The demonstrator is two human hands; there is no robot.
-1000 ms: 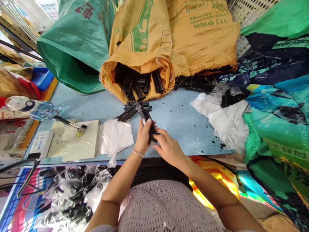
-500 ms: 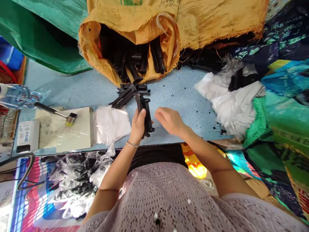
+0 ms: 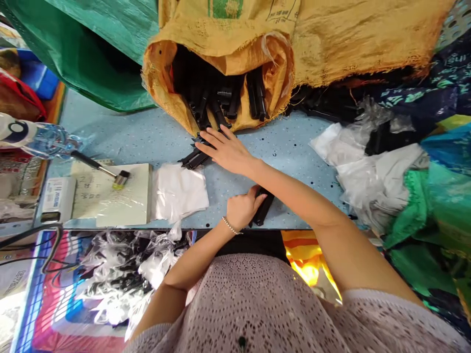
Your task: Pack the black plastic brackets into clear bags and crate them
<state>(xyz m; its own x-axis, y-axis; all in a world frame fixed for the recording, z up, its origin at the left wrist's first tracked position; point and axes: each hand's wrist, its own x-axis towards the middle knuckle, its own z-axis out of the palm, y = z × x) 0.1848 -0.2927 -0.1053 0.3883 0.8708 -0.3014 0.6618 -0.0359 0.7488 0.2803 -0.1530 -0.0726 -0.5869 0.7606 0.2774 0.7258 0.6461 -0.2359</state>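
Near the front edge of the blue speckled table [image 3: 294, 147], my left hand [image 3: 241, 210] is closed around long black parts [image 3: 264, 212]. Their upper ends are hidden under my right forearm, and I cannot tell how many there are. My right hand [image 3: 230, 152] reaches across with its fingers stretched out. It is over a small pile of similar black parts [image 3: 196, 159] at the mouth of an orange woven sack [image 3: 162, 105], hiding much of the pile. More black parts [image 3: 228, 105] lie inside the sack's mouth.
A stack of clear plastic bags [image 3: 180, 191] lies left of my left hand. Beyond it, a hammer [image 3: 119, 180] rests on a pale notepad [image 3: 140, 201], beside a white box [image 3: 57, 198] and a plastic bottle [image 3: 44, 139]. White bags and cloth [image 3: 379, 176] heap up at right.
My right hand has swung forward and left, from beside the left hand to the pile. My left hand has shifted right with the black parts. The view has turned slightly too.
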